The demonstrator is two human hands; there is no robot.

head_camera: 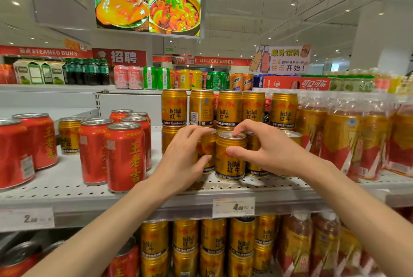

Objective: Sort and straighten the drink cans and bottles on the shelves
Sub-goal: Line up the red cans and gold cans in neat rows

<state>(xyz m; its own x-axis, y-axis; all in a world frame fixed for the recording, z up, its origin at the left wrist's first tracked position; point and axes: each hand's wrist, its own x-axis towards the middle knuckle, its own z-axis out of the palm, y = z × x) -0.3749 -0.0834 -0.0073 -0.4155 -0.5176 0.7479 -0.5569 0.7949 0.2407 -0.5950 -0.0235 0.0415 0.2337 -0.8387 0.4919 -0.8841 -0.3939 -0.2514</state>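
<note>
A gold Red Bull can (230, 156) is stood upright at the shelf (67, 185) front, between both hands. It is pinched at rim and side by the right hand (263, 147). The neighbouring gold can (206, 149), just left, is gripped by the left hand (185, 154); the right is judged nearer for turning the label.

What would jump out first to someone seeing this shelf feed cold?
Both hands meet at centre on the gold Red Bull cans: the left hand grips one can, the right hand pinches the front can. Red cans crowd the shelf to their left, and a bright food screen hangs overhead.
</note>
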